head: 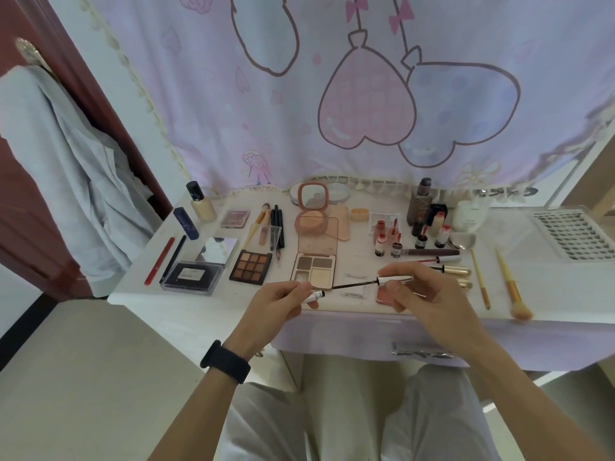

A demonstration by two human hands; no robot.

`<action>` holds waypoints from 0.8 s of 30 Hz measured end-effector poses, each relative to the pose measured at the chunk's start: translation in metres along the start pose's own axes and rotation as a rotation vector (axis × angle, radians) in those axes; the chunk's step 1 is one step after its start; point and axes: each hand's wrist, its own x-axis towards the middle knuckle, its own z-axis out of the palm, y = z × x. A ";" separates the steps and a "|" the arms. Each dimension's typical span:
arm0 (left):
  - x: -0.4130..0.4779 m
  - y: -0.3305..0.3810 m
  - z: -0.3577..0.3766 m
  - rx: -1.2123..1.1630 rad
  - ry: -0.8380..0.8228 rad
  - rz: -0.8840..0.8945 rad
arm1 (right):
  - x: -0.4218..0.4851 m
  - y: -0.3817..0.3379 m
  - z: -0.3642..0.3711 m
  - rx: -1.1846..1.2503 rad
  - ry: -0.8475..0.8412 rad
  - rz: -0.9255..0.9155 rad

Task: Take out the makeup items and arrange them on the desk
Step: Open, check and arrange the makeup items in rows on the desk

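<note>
Above the front edge of the white desk (199,311), my left hand (279,301) pinches a silver mascara tube (314,295). My right hand (412,287) holds the silver cap (396,279), whose thin dark wand (354,283) is drawn out and points left toward the tube's mouth. Behind the hands lie open eyeshadow palettes: a beige four-pan one (314,269), a brown nine-pan one (251,266) and a black mirrored one (194,274). A pink blush compact (386,296) lies partly hidden under my right hand.
A pink mirror compact (312,207), brushes (273,227), lip tints (396,237), foundation bottles (201,202) and gold tubes (456,271) cover the desk. Two gold-handled brushes (509,287) lie right, near a white grid tray (575,234). A pink curtain (332,94) hangs behind. A grey shirt (66,168) hangs at left.
</note>
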 end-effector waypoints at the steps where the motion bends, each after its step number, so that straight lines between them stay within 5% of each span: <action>1: 0.000 0.001 0.001 -0.028 0.002 -0.011 | -0.001 0.001 -0.001 0.034 0.015 0.010; 16: 0.004 0.000 0.016 -0.523 -0.074 -0.071 | -0.001 0.006 0.012 0.581 0.052 0.187; 24: 0.014 0.006 0.014 -0.405 0.023 0.003 | 0.010 0.007 0.009 0.714 0.058 0.282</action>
